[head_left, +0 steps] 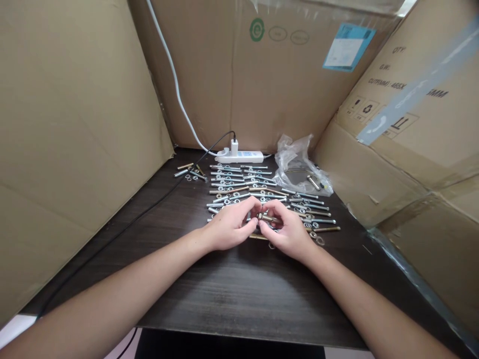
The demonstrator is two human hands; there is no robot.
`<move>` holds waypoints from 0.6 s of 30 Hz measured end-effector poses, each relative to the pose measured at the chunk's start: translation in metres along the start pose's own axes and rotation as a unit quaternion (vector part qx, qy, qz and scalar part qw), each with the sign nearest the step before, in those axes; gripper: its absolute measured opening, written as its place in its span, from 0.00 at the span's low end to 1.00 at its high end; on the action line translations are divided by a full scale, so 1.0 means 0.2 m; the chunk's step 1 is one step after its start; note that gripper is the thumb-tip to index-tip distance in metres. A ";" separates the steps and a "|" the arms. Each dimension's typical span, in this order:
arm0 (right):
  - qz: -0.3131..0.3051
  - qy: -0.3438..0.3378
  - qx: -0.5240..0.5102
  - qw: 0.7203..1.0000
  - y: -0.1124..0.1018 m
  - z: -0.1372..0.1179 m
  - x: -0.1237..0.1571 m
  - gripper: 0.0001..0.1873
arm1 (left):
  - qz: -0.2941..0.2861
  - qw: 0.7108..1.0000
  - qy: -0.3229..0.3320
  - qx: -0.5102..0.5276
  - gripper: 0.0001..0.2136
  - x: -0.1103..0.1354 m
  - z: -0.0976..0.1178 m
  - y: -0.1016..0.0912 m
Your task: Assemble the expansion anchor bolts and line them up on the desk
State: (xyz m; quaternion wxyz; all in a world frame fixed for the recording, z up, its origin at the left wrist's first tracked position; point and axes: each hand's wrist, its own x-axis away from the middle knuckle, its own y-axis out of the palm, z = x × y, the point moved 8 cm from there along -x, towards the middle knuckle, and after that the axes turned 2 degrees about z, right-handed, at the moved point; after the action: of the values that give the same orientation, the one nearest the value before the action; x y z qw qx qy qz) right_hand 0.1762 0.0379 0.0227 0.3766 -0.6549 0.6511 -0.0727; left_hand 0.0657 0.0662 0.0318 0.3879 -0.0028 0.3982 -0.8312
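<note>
My left hand (pixel 234 224) and my right hand (pixel 287 228) meet over the front rows of hardware, thumbs and fingertips almost touching. Between them is a bolt (pixel 268 218) with a sleeve-like shank, lying roughly level. A hex nut (pixel 259 216) sits at its left end, pinched in my left fingertips. My right thumb and fingers are closed around the shank, hiding part of it. Rows of sleeved bolts (pixel 226 180), silver and some brass-coloured, lie beyond and beside my hands, with loose nuts and washers (pixel 313 235) among them.
A white power strip (pixel 245 157) with a plugged-in charger (pixel 234 147) stands at the back. A black cable (pixel 149 205) crosses the dark table (pixel 224 294) on the left. A clear plastic bag (pixel 294 164) lies at back right. Cardboard walls (pixel 209 75) enclose three sides.
</note>
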 end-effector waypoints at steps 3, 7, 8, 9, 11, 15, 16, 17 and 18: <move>0.002 -0.005 0.008 1.000 0.00 0.00 0.00 0.09 | -0.003 1.000 -0.005 -0.004 0.04 -0.01 0.00 0.00; -0.002 -0.011 0.006 1.000 0.01 -0.02 0.00 0.09 | -0.009 1.000 -0.006 -0.015 0.07 -0.02 -0.02 0.01; -0.006 -0.014 0.002 1.000 0.01 -0.02 0.00 0.09 | -0.011 1.000 -0.003 -0.021 0.10 -0.02 -0.02 0.01; -0.008 -0.016 -0.003 1.000 0.02 -0.03 0.01 0.10 | -0.015 1.000 -0.001 -0.027 0.14 -0.02 -0.02 0.02; -0.012 -0.021 -0.010 1.000 0.02 -0.04 0.01 0.10 | -0.025 0.999 0.000 -0.031 0.19 -0.02 -0.03 0.03; -0.006 -0.017 -0.007 1.000 0.01 -0.04 0.00 0.10 | -0.008 0.999 -0.013 -0.036 0.18 -0.02 -0.04 0.02; -0.003 -0.012 -0.006 1.000 0.01 -0.03 0.00 0.09 | 0.010 0.999 -0.014 -0.032 0.16 -0.02 -0.04 0.01; -0.001 -0.007 -0.005 1.000 0.01 -0.02 0.00 0.09 | 0.031 0.999 -0.013 -0.025 0.12 -0.01 -0.04 -0.01; 0.002 -0.002 -0.004 1.000 0.00 -0.02 0.00 0.09 | 0.053 0.998 -0.008 -0.014 0.09 -0.01 -0.04 -0.02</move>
State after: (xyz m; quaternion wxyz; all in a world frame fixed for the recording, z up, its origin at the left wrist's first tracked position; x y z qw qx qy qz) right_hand 0.1734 0.0368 0.0251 0.3750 -0.6555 0.6519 -0.0684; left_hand 0.0617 0.0743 0.0309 0.4347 0.0066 0.4067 -0.8035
